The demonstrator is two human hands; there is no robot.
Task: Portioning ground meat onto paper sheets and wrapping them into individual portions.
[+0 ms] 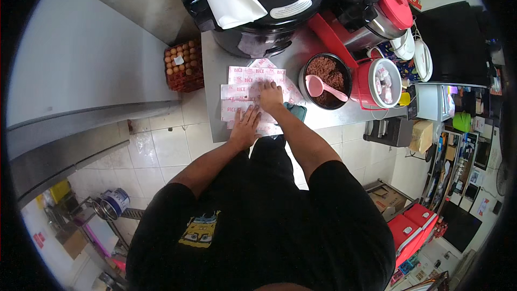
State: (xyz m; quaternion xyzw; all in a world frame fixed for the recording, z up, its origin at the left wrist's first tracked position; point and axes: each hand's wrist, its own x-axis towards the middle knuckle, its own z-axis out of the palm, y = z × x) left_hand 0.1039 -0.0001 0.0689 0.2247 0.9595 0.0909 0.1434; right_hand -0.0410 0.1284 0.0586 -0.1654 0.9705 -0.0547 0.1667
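Observation:
Overlapping white paper sheets with red print lie on a steel table in front of me. My left hand rests palm down on the nearer sheets, its fingers spread. Farther up the stack, my right hand touches the paper with bent fingers, and I see nothing gripped in it. Right of the sheets stands a black-rimmed pot of reddish-brown cooked rice. A pink rice scoop lies on that rice. Partly under my right forearm is a green cloth.
A large black rice cooker stands behind the sheets, with white paper on its lid. Beside the pot, a red-and-white bucket holds wrapped paper parcels. Eggs sit in a red crate left of the table.

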